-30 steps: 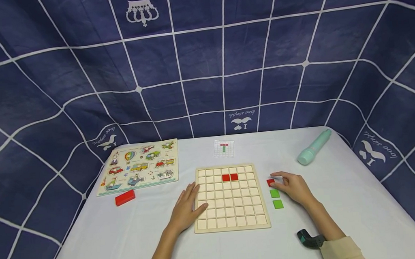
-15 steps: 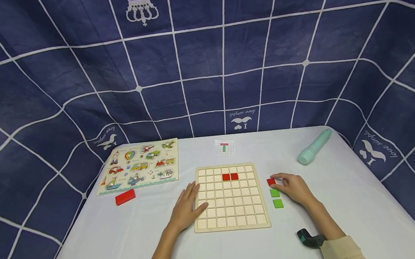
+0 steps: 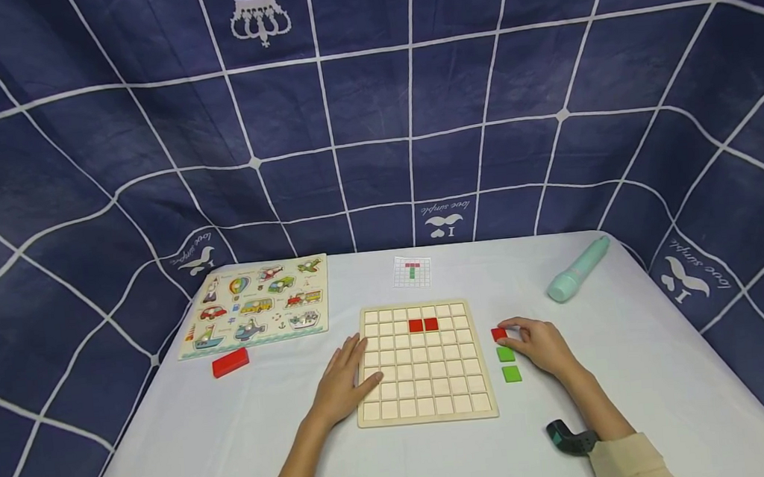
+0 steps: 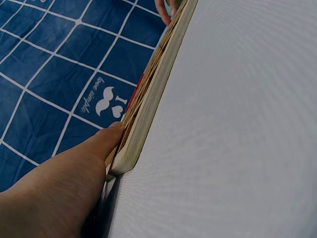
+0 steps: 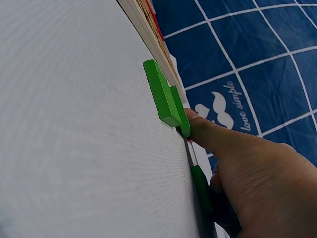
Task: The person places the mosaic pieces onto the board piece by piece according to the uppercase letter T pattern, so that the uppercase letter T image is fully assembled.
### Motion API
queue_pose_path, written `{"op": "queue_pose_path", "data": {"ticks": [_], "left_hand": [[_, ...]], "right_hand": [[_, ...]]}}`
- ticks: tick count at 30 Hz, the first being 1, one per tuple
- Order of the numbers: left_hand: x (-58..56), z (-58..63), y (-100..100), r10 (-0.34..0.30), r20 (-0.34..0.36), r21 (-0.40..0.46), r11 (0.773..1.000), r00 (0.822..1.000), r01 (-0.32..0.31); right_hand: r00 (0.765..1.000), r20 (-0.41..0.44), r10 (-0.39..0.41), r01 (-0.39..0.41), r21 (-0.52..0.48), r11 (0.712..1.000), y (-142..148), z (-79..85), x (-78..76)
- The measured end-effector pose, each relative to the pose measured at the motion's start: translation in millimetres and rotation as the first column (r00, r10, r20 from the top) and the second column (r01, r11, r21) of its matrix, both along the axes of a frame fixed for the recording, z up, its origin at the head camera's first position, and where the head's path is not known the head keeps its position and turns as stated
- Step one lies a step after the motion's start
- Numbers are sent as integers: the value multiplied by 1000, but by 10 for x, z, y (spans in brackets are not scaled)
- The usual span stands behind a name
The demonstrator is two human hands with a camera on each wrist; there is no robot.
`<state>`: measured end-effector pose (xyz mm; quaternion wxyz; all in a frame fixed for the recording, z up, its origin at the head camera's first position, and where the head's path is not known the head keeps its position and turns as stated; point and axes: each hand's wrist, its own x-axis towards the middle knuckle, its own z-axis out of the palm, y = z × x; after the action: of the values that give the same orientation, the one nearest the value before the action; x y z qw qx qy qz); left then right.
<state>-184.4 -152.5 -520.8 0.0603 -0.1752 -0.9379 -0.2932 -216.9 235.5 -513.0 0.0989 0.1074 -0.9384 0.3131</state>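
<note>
My left hand (image 3: pixel 340 388) rests on the left edge of a square wooden grid board (image 3: pixel 396 421), its thumb lying over the board; the left wrist view shows the thumb (image 4: pixel 106 141) on the rim. Two red tiles (image 3: pixel 423 325) sit side by side in the board's second row from the top. To the right of the board, my right hand (image 3: pixel 542 347) pinches a loose red tile (image 3: pixel 498 333) between thumb and index finger. Two green tiles (image 3: pixel 505 354) lie below it in a column. In the right wrist view the nearer green tile (image 5: pixel 161 94) partly overlaps the other.
A small pattern card (image 3: pixel 412 273) showing a red and green T lies behind the board. At the left are a picture puzzle (image 3: pixel 259 308) with vehicles and a red block (image 3: pixel 230 363). A mint-green flashlight (image 3: pixel 576 272) lies at the back right, near the blue curtain (image 3: pixel 377 179).
The right hand's index fingertip has come slightly closer to the loose red tile. The left hand and the tiles stay in place.
</note>
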Motion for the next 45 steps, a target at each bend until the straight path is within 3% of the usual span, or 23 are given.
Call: {"op": "queue_pose_path", "data": {"ticks": [15, 27, 35, 45], "left_hand": [[-2, 3, 2, 11, 27, -9, 1000, 1000, -11], [3, -13, -14, 7, 17, -12, 1000, 1000, -7], [9, -11, -12, 12, 15, -5, 1000, 1000, -12], [4, -17, -9, 1, 8, -1, 1000, 1000, -1]], "right_hand": [[1000, 2, -11, 11, 8, 1000, 2, 1, -2], [997, -75, 0, -4, -46, 999, -121, 48, -1], [994, -102, 28, -34, -56, 998, -373, 49, -48], [995, -89, 46, -52, -62, 997, -920, 88, -63]]}}
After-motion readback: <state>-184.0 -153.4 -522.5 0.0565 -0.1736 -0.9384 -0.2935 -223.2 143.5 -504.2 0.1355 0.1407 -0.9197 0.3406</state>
